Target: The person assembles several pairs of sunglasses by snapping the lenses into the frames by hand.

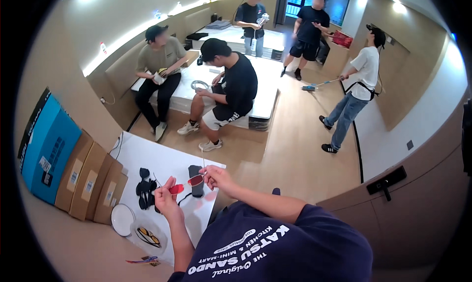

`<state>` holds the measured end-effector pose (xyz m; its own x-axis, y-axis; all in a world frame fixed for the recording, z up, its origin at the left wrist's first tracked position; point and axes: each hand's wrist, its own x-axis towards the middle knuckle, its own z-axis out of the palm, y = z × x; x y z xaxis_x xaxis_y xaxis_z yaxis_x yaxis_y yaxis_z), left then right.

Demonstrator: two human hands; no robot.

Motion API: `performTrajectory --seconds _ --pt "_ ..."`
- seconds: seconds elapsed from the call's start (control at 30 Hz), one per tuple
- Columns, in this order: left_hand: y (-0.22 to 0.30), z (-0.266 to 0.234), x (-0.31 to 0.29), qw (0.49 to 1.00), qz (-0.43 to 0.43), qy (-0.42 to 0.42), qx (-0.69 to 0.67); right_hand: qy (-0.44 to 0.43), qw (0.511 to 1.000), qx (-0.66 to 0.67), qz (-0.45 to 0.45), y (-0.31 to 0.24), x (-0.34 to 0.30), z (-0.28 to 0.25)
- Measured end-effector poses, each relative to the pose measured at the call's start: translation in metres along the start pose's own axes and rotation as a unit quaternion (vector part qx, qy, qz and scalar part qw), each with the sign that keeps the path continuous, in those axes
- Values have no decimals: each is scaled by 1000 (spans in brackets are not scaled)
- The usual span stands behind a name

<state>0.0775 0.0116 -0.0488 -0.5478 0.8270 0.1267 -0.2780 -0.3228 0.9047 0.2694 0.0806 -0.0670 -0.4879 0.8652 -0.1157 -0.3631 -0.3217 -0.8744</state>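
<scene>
A pair of sunglasses with red lenses [196, 180] is held up over the white table [129, 156], between my two hands. My left hand [169, 199] pinches it by the left lens side. With closed fingers, my right hand [220, 180] grips the right side, where a thin temple arm points upward. Behind the glasses lies a dark grey pouch or case [197, 189], partly covered. Several black sunglasses [144, 187] rest beside my left hand. A round white dish or lid [123, 219] and black-and-yellow glasses [148, 237] in clear plastic lie nearer, toward the table's left edge.
Cardboard boxes [88, 183] and a blue box [49, 149] stand at the left. Two people sit on a wrapped bed [265, 92] ahead; others stand farther back, one holding a mop [309, 88]. A brown door [403, 218] with a black handle is at the right.
</scene>
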Motion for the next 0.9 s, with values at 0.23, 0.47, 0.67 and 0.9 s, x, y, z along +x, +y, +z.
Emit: performTrajectory --seconds 0.23,0.47,0.67,0.9 --pt "0 9 2 998 -9 -60 -14 10 999 -9 -30 -4 -2 -5" --pt "-2 13 0 996 -14 -86 -20 10 999 -24 -39 -3 -5 -7" --pt "2 7 4 989 -73 -127 -31 44 998 -22 -47 -7 -6 -7" --pt "17 -7 12 955 -226 -193 -6 86 994 3 -69 -8 -2 -13"
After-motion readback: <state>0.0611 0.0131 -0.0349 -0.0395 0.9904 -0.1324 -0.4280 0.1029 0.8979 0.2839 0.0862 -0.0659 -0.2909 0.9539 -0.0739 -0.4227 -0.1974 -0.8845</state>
